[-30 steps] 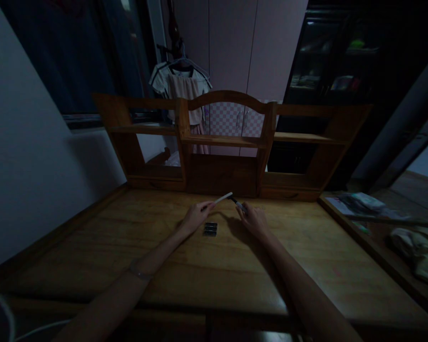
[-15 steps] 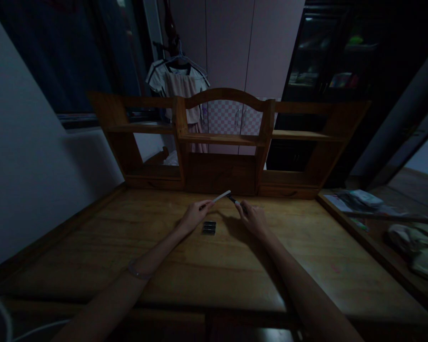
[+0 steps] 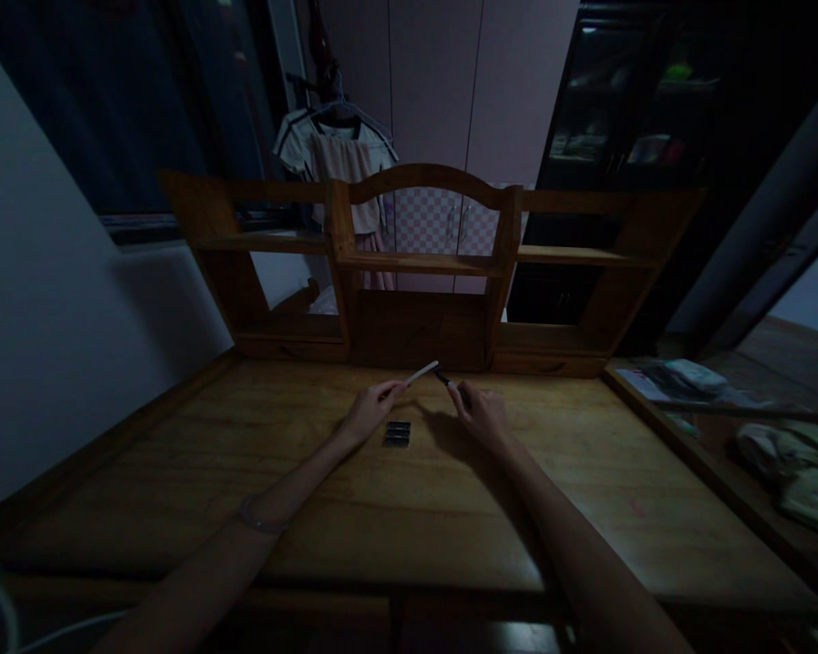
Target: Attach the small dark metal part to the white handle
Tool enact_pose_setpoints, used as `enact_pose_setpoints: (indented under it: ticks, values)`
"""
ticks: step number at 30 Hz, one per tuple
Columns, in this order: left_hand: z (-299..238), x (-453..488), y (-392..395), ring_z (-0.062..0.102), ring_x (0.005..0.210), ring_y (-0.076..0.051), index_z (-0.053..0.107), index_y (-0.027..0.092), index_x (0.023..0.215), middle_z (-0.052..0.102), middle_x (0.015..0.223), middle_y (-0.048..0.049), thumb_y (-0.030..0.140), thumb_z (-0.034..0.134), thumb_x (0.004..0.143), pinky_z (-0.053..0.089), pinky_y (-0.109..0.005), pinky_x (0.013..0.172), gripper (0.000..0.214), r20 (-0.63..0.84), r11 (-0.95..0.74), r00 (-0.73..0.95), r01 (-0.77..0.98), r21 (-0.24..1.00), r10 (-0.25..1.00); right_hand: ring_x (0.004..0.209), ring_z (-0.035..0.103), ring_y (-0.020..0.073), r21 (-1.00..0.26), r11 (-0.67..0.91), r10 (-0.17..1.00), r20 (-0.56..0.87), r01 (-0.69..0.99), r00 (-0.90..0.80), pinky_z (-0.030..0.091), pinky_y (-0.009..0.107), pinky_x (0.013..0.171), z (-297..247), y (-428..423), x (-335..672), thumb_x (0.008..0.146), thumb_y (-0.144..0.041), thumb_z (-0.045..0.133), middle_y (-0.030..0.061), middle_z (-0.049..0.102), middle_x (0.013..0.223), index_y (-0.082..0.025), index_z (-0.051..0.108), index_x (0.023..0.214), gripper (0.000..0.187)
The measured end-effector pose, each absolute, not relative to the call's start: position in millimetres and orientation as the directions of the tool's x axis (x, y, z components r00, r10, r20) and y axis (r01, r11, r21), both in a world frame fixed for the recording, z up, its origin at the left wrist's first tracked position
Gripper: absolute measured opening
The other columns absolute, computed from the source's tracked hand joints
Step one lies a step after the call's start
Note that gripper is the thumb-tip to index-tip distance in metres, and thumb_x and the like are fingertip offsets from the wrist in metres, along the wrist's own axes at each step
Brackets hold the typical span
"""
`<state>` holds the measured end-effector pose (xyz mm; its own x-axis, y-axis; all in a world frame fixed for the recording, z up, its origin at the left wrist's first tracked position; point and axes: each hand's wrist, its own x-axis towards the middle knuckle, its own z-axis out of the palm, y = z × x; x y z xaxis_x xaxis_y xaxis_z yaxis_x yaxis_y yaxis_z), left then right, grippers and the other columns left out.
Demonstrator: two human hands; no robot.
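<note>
My left hand [image 3: 374, 409] is closed around one end of a slim white stick [image 3: 423, 372], which points up and to the right. My right hand [image 3: 481, 409] pinches a short slim dark stick with a pale part [image 3: 443, 377]. Its dark tip touches or nearly touches the far end of the white stick; in this dim light I cannot tell which. Both hands are just above the wooden desk [image 3: 354, 518]. On the desktop, just right of my left wrist, lies a small block of dark bars [image 3: 397, 434] in a row.
A wooden shelf unit [image 3: 423, 264] with small drawers stands along the desk's back edge. Papers and a plastic bag [image 3: 695, 374] lie beyond the right edge, near a pale cloth bundle [image 3: 804, 472]. A white cable [image 3: 74, 627] runs at lower left.
The dark stick in my right hand has tilted slightly against the white stick's end. Both hands hold nearly the same place, and the view has shifted a little.
</note>
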<state>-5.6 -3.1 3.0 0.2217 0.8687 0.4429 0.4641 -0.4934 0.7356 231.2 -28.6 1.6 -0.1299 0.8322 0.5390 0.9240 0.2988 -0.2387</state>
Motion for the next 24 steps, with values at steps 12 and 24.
enact_pose_setpoints:
  ticks: [12, 24]
  values:
    - [1.5, -6.3, 0.2, 0.064, 0.094, -0.022, 0.069, 0.018, 0.103, 0.071, 0.102, -0.0055, 0.046, 0.048, 0.088, 0.047, -0.03, 0.085, 0.038, 0.441, -0.477, 0.195, 0.485, 0.733, 0.876, 0.062, 0.061, 0.0162, -0.223, 0.338, 0.823, 0.54, 0.915, -0.172, 0.025, 0.026, 0.055, 3.4, -31.5, 230.1, 0.098, -0.047, 0.028, 0.006, 0.068, 0.071, -0.019, 0.062, 0.09, 0.045]
    - [2.6, -5.6, -2.1, 0.063, 0.094, -0.021, 0.069, 0.018, 0.103, 0.07, 0.103, -0.0059, 0.048, 0.045, 0.088, 0.048, -0.028, 0.08, 0.042, 0.395, -0.461, 0.24, 0.42, 0.781, 0.887, 0.06, 0.06, 0.0157, -0.186, 0.287, 0.831, 0.536, 0.94, -0.147, 0.022, 0.027, 0.054, 5.4, -31.4, 228.9, 0.099, -0.047, 0.026, 0.0058, 0.068, 0.072, -0.019, 0.062, 0.087, 0.047]
